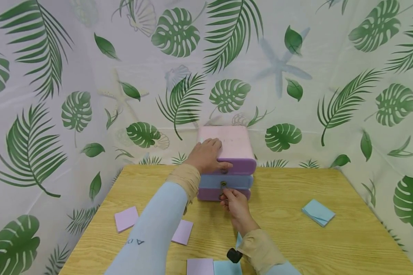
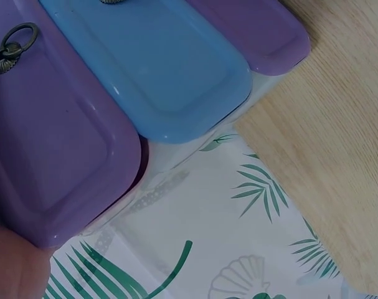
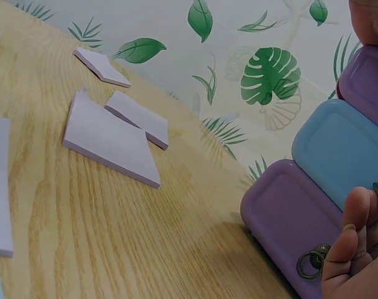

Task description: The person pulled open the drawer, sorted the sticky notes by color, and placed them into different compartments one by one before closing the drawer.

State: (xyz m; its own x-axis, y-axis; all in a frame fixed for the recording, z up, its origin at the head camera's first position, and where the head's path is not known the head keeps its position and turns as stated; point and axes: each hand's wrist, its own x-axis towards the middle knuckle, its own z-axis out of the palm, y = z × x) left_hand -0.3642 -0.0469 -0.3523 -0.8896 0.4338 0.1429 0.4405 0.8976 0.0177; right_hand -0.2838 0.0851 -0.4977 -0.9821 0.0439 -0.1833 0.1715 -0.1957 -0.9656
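Observation:
A small chest of drawers with a pink top (image 1: 235, 141) stands at the back of the table. Its fronts are a purple top drawer (image 1: 245, 167), a blue middle drawer (image 1: 241, 181) and a purple bottom drawer (image 1: 208, 195), each with a ring pull. My left hand (image 1: 206, 156) rests on the left side of the top, its thumb reaching over the top drawer's front. With curled fingers my right hand (image 1: 238, 208) pinches the ring pull (image 1: 223, 184) of the blue drawer. The bottom drawer's ring (image 3: 310, 265) hangs just beside those fingers.
Purple paper pads (image 1: 126, 219) lie at the left and front of the wooden table (image 1: 282, 198). A light blue folded pad (image 1: 318, 212) is at the right, another blue pad (image 1: 227, 268) at the front edge. A leaf-print cloth (image 1: 296, 110) hangs behind the chest.

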